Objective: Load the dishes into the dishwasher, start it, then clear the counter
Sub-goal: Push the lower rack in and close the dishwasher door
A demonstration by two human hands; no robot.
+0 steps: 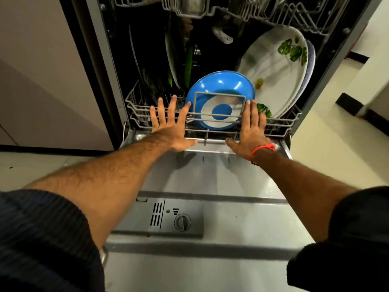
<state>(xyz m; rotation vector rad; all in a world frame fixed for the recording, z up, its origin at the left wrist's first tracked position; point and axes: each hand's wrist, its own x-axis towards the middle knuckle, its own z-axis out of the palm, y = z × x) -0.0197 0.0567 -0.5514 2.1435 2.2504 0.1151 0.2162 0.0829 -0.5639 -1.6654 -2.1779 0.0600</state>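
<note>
Left hand [171, 125] and right hand [250, 128] flat, fingers straight, pressing front edge of lower rack [139, 114]; gripping nothing. Blue bowl [221, 87] upright at rack's front centre, behind wire handle. White leaf-print plate [273, 70] leaning at rack's right edge. Detergent dispenser [162, 218] on open dishwasher door [242, 186]. No legible writing.

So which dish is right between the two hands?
The blue bowl, standing on edge at the front of the lower rack. The left hand and right hand flank it; the white leaf-print plate stands behind, farther right.
</note>
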